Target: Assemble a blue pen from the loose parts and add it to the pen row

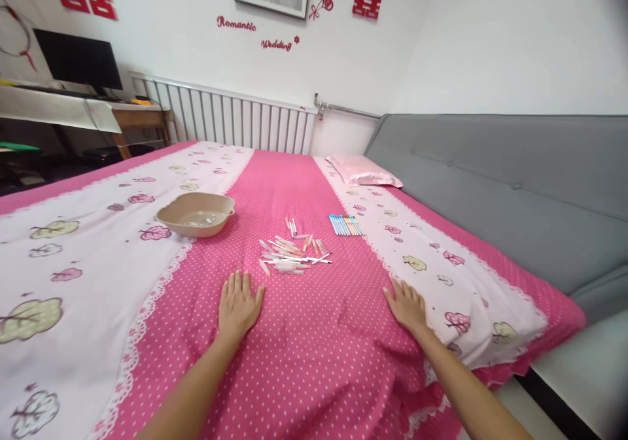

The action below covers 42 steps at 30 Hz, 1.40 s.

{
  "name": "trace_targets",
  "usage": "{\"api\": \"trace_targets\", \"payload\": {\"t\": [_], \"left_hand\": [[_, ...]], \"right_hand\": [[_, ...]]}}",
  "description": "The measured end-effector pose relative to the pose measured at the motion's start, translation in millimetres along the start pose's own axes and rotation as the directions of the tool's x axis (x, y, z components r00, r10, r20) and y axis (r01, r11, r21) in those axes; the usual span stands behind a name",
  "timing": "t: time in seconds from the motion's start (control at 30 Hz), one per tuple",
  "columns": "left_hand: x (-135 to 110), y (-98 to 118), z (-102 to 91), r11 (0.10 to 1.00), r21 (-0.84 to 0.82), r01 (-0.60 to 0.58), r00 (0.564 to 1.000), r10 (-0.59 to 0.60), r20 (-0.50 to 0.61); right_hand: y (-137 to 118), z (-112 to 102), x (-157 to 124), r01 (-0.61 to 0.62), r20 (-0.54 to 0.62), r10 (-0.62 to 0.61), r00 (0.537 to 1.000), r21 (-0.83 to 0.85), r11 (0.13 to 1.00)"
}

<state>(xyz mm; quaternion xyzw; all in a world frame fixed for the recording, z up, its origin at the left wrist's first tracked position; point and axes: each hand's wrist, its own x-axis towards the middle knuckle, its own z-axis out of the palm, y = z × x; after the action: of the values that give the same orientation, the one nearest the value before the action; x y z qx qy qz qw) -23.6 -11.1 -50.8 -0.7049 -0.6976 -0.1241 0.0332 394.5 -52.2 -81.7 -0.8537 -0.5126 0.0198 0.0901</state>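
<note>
My left hand (pixel 239 304) lies flat on the pink dotted bedsheet (pixel 314 348), fingers stretched out, holding nothing. My right hand (pixel 406 304) rests flat on the sheet too, fingers spread, empty. Just beyond and between the hands lies a loose pile of pen parts (pixel 292 252), with thin white refills and pale caps. Further back to the right, a neat row of assembled pens (pixel 346 225) in blue and orange lies side by side. A beige plastic basin (pixel 196 214) with some small clear pieces inside sits to the left of the pile.
A pink satin pillow (pixel 363 171) lies at the head of the bed. A grey sofa (pixel 515 185) runs along the right side. A white radiator (pixel 230 116) stands behind the bed, and a desk with a monitor (pixel 78 61) is at the far left.
</note>
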Motion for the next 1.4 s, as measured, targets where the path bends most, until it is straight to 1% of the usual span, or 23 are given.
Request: {"api": "trace_targets", "payload": {"t": [0.23,0.33,0.47,0.53,0.7,0.9,1.27,1.4], "left_hand": [[-29,-10,-7.7,0.995,0.005,-0.1,0.992,0.1,0.075],[-31,-16,-7.5,0.99,-0.009,-0.14,0.984,0.14,0.109],[-27,-21,-4.1,0.988,-0.021,-0.151,0.979,0.152,0.138],[-25,-22,-2.4,0.988,-0.024,-0.15,0.978,0.152,0.144],[-25,-21,-1.4,0.989,-0.023,-0.146,0.979,0.148,0.142],[-27,-19,-3.2,0.99,-0.024,-0.139,0.979,0.141,0.148],[-25,-19,-0.7,0.991,-0.004,-0.136,0.978,0.135,0.159],[-25,-19,-0.5,0.991,0.011,-0.136,0.978,0.133,0.162]], "right_hand": [[8,1,-19,-0.036,0.154,0.032,0.988,0.026,0.999],[10,-1,-25,-0.024,0.207,0.014,0.978,0.046,0.999],[11,0,-35,0.023,0.255,-0.039,0.966,0.063,0.998],[10,1,-39,0.035,0.254,-0.05,0.966,0.063,0.997],[6,4,-42,0.026,0.225,-0.035,0.974,0.046,0.999],[4,1,-43,0.026,0.221,-0.032,0.975,0.03,0.999],[7,6,-41,0.031,0.212,-0.038,0.976,0.039,0.999],[7,4,-40,0.029,0.22,-0.037,0.975,0.038,0.999]]}}
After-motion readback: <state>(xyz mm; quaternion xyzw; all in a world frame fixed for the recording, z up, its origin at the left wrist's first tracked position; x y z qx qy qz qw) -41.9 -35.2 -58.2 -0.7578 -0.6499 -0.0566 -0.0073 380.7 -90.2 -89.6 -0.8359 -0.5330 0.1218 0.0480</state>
